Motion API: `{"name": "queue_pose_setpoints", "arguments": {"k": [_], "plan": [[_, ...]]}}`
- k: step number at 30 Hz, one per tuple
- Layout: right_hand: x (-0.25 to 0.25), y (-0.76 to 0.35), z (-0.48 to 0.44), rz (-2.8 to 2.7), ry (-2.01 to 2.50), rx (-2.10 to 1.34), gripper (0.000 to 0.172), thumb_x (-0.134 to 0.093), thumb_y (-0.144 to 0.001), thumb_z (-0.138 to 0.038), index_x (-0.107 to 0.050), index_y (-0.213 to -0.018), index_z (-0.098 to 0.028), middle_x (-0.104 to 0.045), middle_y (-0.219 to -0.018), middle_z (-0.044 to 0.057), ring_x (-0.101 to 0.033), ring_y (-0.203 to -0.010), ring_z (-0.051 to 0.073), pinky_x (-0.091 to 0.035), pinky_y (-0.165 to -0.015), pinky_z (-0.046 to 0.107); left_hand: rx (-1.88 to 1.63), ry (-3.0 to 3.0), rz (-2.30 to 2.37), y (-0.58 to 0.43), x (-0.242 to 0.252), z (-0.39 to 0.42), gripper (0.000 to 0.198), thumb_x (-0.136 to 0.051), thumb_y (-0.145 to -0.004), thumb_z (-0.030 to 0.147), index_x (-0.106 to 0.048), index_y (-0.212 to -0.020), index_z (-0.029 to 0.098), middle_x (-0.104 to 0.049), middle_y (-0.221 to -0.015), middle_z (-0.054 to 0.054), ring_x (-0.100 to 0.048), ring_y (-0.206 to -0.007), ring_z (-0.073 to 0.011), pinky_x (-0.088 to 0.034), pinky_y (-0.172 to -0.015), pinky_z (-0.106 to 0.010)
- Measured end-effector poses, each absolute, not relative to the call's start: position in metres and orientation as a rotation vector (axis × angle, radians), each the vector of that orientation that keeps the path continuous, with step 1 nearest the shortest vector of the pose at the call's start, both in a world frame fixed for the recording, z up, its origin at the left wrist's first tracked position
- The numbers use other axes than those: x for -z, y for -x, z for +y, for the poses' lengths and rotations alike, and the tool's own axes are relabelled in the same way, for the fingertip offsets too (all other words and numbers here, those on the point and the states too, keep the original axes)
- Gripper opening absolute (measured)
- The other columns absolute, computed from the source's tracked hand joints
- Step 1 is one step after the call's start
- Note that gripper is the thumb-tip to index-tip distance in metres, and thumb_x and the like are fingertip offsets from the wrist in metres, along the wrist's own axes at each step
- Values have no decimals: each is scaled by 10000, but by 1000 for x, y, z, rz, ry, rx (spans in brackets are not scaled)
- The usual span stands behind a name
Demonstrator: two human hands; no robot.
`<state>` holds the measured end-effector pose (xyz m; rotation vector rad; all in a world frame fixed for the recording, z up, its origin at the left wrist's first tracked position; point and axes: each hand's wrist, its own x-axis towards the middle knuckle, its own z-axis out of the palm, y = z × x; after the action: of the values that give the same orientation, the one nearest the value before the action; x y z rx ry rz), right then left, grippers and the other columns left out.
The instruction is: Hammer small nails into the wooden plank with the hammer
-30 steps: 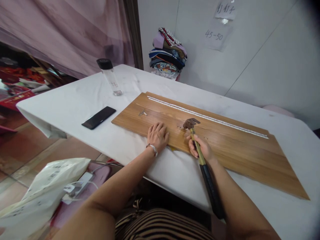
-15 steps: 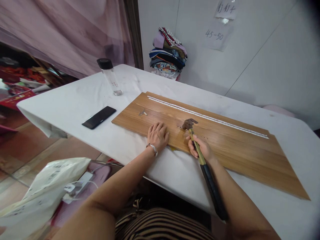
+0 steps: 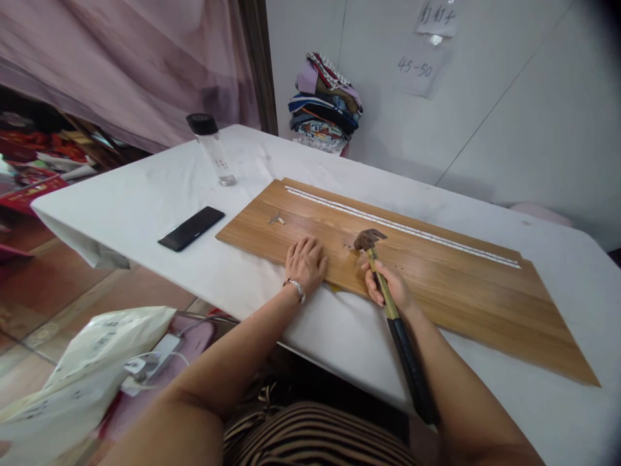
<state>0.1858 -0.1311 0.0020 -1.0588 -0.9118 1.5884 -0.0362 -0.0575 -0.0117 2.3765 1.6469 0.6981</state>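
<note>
A long wooden board (image 3: 436, 285) lies on the white table (image 3: 145, 194). My left hand (image 3: 305, 262) rests flat on the board's near edge, fingers spread, a bracelet on the wrist. My right hand (image 3: 391, 288) is closed round the yellow shaft of a claw hammer (image 3: 383, 285), close to its head. The rusty hammer head (image 3: 369, 239) sits just above the board beside a small spot that may be a nail. A few loose nails (image 3: 277, 220) lie on the board's left end.
A black phone (image 3: 191, 228) lies left of the board. A clear bottle with a black cap (image 3: 213, 149) stands behind it. Folded clothes (image 3: 325, 103) are stacked by the wall. A white strip (image 3: 402, 226) runs along the board's far edge. A plastic bag (image 3: 87, 362) lies on the floor.
The hammer head bobs slightly over the same spot on the board. My left hand has stayed in place.
</note>
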Motion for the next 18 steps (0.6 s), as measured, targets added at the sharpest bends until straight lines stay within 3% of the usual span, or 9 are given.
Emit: {"name": "queue_pose_setpoints", "arguments": {"k": [18], "plan": [[-6,-187,-128,-923,1138,-1578,365,-675,-881,-559,-633,-937,-201,-574,-539,-81,-360,-279,69,-289,-270,194,-728,-2359,1616,35,15,-56,337,-547,-981,310,-754,-1242,257,-685,-1492,-90,-546,-1464,-316,-388,-1258,-551]]}}
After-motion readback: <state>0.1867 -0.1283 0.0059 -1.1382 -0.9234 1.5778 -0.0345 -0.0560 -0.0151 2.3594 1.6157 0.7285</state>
